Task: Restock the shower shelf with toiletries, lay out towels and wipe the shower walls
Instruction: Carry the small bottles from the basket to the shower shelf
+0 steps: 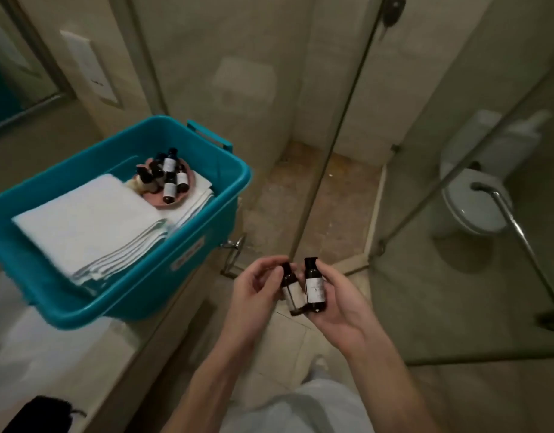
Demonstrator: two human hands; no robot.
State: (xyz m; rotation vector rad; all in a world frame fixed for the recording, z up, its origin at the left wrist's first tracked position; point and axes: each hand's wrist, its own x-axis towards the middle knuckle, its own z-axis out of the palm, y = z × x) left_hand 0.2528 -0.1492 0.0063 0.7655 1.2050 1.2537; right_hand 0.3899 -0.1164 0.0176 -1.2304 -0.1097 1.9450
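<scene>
While two small dark bottles are held side by side above the floor, each is gripped by a different hand: the left bottle point(289, 287) is pinched between the curled fingers and thumb of the left hand point(253, 287), and the right bottle point(314, 285), white label facing up, is cradled upright in the curled fingers of the right hand point(338, 304). The two bottles are seen nearly touching. Further dark bottles point(169, 178) are gathered on a pink dish point(188, 195) inside a teal tub point(188, 245), which is set on the counter point(81, 364) to the left. The dish is rested on folded white towels point(81, 226) that are stacked in the tub. A black object point(41, 414) is seen at the counter's near edge; what it is cannot be told. Directly beyond the hands, the edge of a glass shower door point(332, 151) is stood between the person and the shower floor point(300, 195), and a glass panel point(457, 245) is placed to the right. Through that panel a white toilet point(475, 207) and a metal grab bar point(519, 235) are visible. A wall plate point(88, 67) is mounted above the tub.
</scene>
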